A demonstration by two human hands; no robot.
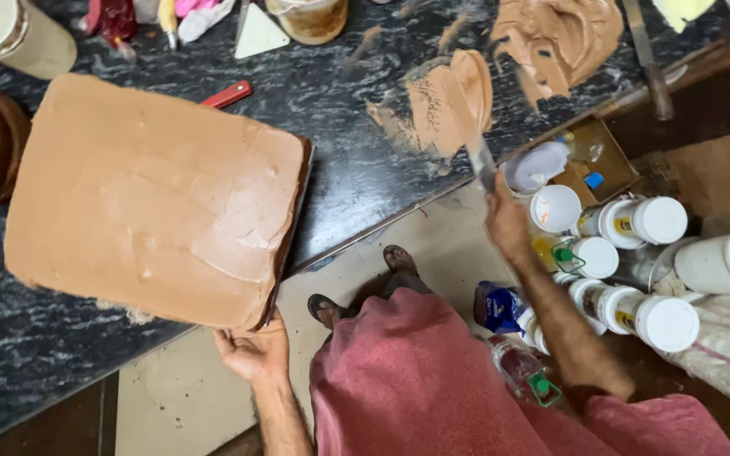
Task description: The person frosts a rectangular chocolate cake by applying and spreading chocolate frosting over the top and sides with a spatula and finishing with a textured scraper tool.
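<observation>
Red-clad torso (433, 380) fills the lower frame, sandalled feet (365, 283) on the floor below; left hand (251, 350) is palm-up with fingers curled under the near corner of the cake (158, 198), a large rectangular slab coated in light brown icing, overhanging the edge of the dark marbled counter (356, 160). Right hand (507, 221) is clenched around the handle of a spatula (471, 127), blade smeared with brown icing and resting in an icing pile (445, 101) on the counter, well apart from the cake. White-lidded jars (644, 245) stand beside the right forearm, off the counter.
</observation>
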